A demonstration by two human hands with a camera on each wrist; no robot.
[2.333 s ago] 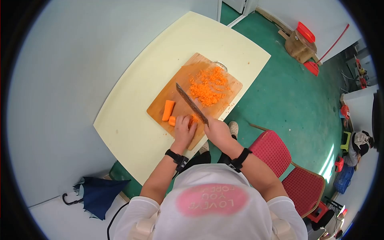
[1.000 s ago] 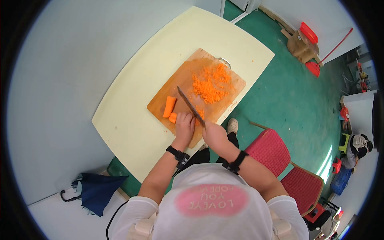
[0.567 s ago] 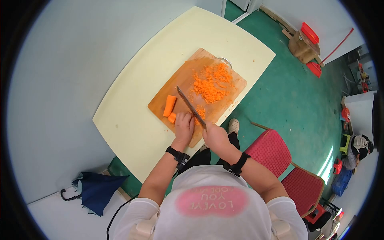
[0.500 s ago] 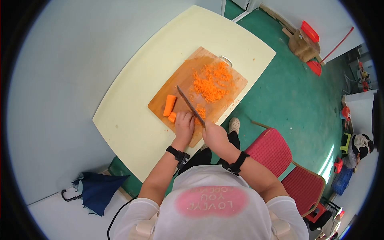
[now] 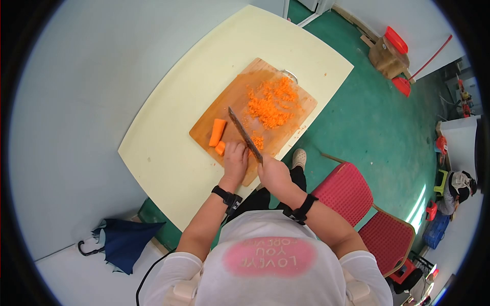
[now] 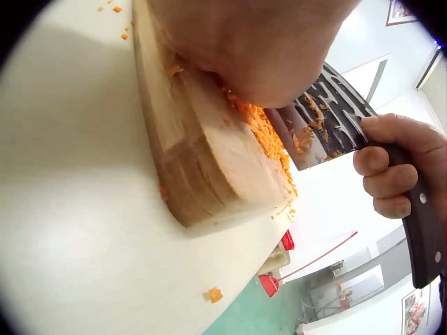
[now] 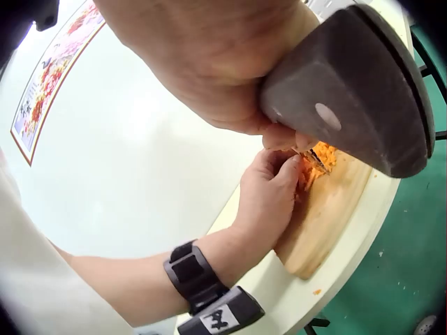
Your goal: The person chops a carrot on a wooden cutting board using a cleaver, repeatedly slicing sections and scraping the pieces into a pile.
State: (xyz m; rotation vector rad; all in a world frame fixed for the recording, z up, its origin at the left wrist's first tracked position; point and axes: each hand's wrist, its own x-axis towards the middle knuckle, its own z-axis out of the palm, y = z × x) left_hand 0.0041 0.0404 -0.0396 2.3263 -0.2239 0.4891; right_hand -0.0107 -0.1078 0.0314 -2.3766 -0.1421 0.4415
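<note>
In the head view my right hand (image 5: 276,173) grips the dark handle of a knife (image 5: 245,133), its blade slanting across the wooden cutting board (image 5: 201,130). My left hand (image 5: 235,162) is on the board's near part, fingers curled over carrot right beside the blade; that carrot is mostly hidden. Beyond those fingertips lie a short carrot piece (image 5: 220,148) and a longer one (image 5: 217,132). Shredded carrot (image 5: 270,109) is spread over the far right of the board. Orange bits cling to the blade (image 6: 318,129) in the left wrist view.
The board lies on a pale yellow table (image 5: 168,132), near its right edge. Red chairs (image 5: 344,194) stand to the right on the green floor. A folded dark blue umbrella (image 5: 127,245) leans at lower left. A metal ring (image 5: 290,75) shows at the board's far edge.
Since the earliest frame, a small heap of bits has come into view just right of the blade. Both hands keep their holds, and the knife has shifted only slightly.
</note>
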